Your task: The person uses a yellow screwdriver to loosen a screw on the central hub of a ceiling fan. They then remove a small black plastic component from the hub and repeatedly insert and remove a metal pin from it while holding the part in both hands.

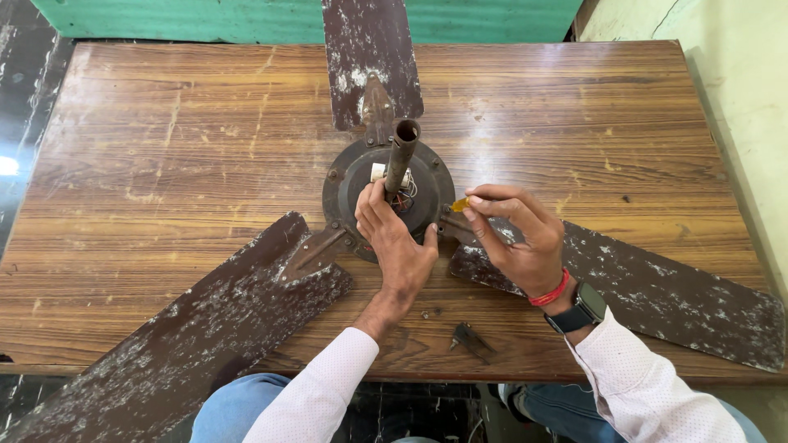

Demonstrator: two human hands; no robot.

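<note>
While the left hand (396, 238) lies closed around the base of the rusty rod (400, 156) at the middle of the fan motor (349, 184), the right hand (517, 234) pinches a small amber piece (460, 204) between thumb and fingertips, just to the right of the rod. The rod stands nearly upright, its open end toward the camera, and the left hand is nearer to it. Three worn brown blades (246, 303) spread over the scratched wooden table (164, 148), near a green wall (205, 16). A small dark metal part (469, 338) lies at the near edge.
</note>
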